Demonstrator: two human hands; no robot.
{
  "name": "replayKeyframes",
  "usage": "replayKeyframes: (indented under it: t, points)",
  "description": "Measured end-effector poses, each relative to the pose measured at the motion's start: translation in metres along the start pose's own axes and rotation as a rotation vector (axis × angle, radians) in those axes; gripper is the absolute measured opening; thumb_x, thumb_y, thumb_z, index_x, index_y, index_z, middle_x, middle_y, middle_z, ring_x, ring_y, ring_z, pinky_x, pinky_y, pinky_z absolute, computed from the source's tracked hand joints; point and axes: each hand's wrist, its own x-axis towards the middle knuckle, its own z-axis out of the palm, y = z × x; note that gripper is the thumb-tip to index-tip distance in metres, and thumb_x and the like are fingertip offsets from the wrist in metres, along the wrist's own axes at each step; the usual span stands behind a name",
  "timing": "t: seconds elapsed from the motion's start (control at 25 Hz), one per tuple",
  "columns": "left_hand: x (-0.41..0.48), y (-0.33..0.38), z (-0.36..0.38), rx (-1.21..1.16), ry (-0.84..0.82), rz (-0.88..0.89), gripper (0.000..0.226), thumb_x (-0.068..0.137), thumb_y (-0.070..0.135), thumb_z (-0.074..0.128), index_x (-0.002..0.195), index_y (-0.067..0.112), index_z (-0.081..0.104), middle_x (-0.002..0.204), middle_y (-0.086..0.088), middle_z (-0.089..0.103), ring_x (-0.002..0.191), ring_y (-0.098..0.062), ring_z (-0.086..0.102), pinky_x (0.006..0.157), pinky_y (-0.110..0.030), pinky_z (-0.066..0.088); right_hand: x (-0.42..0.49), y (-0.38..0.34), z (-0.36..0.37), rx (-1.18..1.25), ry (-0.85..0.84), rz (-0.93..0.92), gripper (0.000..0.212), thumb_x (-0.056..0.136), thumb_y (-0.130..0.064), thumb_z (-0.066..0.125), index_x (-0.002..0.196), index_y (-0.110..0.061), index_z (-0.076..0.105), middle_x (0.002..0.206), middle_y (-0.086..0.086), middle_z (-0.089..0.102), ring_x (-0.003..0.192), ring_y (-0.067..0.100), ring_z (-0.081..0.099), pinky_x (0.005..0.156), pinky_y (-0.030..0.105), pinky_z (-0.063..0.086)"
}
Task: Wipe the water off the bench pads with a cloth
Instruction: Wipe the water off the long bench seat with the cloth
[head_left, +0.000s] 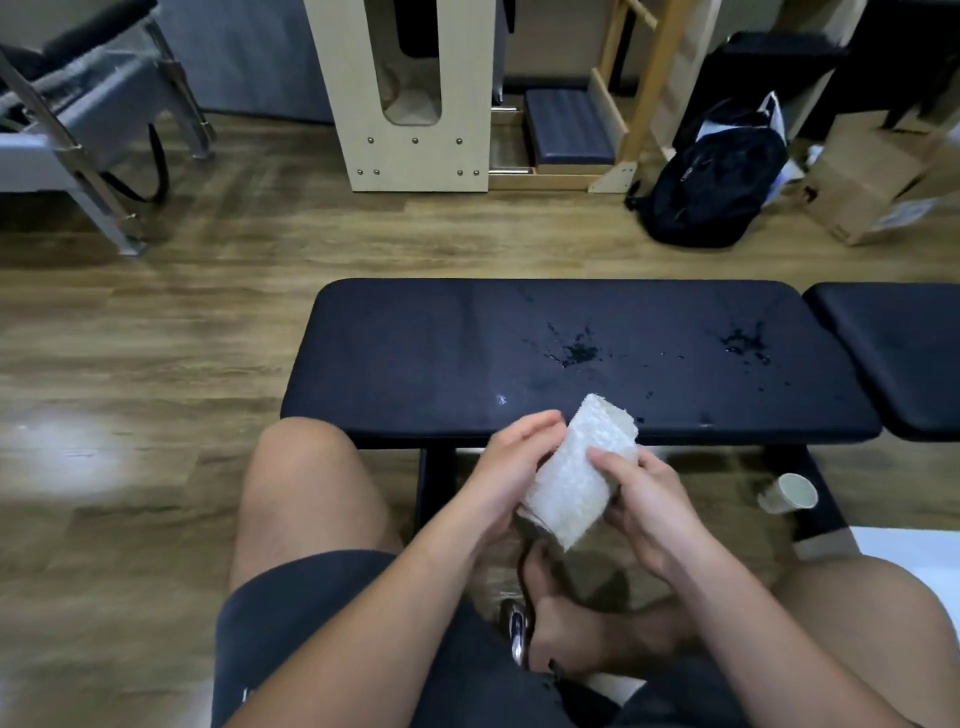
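**While the water sits on the pad, the cloth is folded in both hands**

As the person sits facing the bench, both hands meet just below the middle of the frame and grip a folded white cloth (576, 473) between them. The left hand (511, 467) curls along the cloth's left edge. The right hand (644, 504) pinches it from the right, thumb laid across the face and fingers tucked behind. The cloth's long axis runs from lower left to upper right, and its upper end overlaps the near edge of the bench pad (415, 353) in the view. Whether it touches the pad cannot be told.

The dark pad stretches left to right across the middle of the frame, its long side square to the person. One splash of water (576, 353) lies above the hands, almost straight ahead of the cloth's raised end. A second splash (745, 343) lies farther right, near that end of the pad, with loose drops scattered between and below them. The left half of the pad looks dry.

Both wet spots lie above and to the right of the hands, so the right hand is the nearer one. A forward reach would probably meet the first splash, and a sweep rightward along the pad's length the second.

A second pad (893, 353) begins just beside the first at the right edge. A paper cup (789, 493) lies tipped on the floor below it.
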Motion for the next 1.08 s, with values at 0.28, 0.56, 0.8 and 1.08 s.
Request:
replayKeyframes:
  t: [0.28,0.56,0.8,1.08]
  points:
    - [0.075,0.063,-0.131,0.94,0.471,0.268,0.049,0.1,0.032,0.052,0.145,0.014,0.047,0.157,-0.005,0.04,0.148,-0.021,0.03,0.121,-0.037,0.02,0.041,-0.087,0.033,-0.716,0.238,-0.739,0.014,0.083,-0.021,0.059,0.093,-0.028,0.065,0.08,0.0,0.062,0.075,0.022,0.059,0.066,0.035,0.047]
    - [0.097,0.031,-0.232,1.276,0.668,-0.033,0.06,0.102,0.048,0.029,0.158,0.029,0.019,0.168,0.005,0.006,0.154,-0.024,-0.001,0.121,-0.06,0.005,0.096,-0.008,0.127,-1.469,-0.405,-1.029,0.034,0.077,-0.025,0.043,0.101,-0.029,0.067,0.092,0.0,0.052,0.081,0.027,0.06,0.059,0.032,0.047]
    - [0.107,0.013,-0.236,1.308,0.775,0.059,0.061,0.099,0.052,0.031,0.156,0.034,0.023,0.167,0.007,0.012,0.154,-0.021,0.005,0.12,-0.05,0.022,0.227,-0.073,0.17,-1.446,-0.336,-0.893,0.038,0.082,-0.012,0.053,0.111,-0.03,0.069,0.101,0.009,0.063,0.092,0.036,0.062,0.08,0.039,0.051]
    - [0.107,0.014,-0.233,1.251,0.828,0.046,0.06,0.097,0.05,0.035,0.155,0.036,0.024,0.167,0.011,0.011,0.154,-0.018,0.005,0.119,-0.051,0.023,0.275,-0.11,0.2,-1.51,0.051,-0.801,0.027,0.087,-0.021,0.051,0.108,-0.022,0.068,0.099,0.016,0.066,0.098,0.039,0.059,0.082,0.04,0.046]
